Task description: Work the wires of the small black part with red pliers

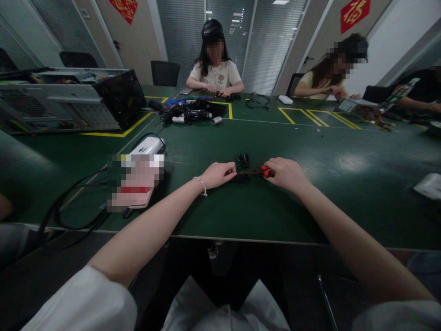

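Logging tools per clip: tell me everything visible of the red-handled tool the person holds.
The red-handled tool is small and slim: a red grip, plastic by its look, and a thin dark shaft running left. It lies nearly level just above the green table. The right hand closes round the grip, hiding most of it. Its tip meets a small black part that the left hand seems to pinch. The tip's shape is too small to tell.

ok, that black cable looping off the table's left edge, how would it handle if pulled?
Probably floppy: the black cable sags in loose loops over the table edge. Likely drags the white box it seems to run to.
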Demonstrator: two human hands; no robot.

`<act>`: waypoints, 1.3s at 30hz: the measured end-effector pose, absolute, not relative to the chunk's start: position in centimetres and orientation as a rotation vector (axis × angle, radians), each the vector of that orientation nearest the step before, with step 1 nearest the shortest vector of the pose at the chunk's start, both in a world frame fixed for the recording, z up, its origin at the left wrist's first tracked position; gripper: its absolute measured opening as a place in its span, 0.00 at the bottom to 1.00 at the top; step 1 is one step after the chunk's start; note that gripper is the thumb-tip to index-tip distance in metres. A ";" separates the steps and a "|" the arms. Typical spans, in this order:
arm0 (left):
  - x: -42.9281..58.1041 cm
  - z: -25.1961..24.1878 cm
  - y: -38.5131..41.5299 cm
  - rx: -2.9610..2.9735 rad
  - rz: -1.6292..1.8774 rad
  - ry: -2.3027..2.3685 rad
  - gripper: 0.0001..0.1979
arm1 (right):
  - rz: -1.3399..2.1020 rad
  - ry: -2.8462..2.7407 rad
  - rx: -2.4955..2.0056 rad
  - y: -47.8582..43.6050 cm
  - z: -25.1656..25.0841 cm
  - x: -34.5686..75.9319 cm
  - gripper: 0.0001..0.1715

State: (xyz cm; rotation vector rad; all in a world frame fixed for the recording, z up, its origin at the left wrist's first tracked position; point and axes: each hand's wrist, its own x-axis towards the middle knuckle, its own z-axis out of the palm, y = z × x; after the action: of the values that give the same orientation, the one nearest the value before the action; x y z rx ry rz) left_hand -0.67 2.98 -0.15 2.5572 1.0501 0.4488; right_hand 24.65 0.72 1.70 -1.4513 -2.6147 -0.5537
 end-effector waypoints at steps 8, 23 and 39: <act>-0.7 0.0 2.9 2.553 0.424 1.083 0.07 | -0.539 -2.605 -1.461 0.8 1.7 24.6 0.12; -0.6 0.2 2.7 2.548 0.427 1.080 0.08 | -0.562 -2.602 -1.464 1.0 1.5 24.8 0.13; -0.7 0.3 2.8 2.511 0.425 1.065 0.08 | -0.541 -2.598 -1.466 0.9 1.6 24.6 0.13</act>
State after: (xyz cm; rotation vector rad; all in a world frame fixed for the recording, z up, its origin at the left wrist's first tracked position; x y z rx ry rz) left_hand -0.74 2.81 0.26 2.5108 1.0650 0.4249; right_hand 24.63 0.90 1.58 -1.4661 -2.5983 -0.5406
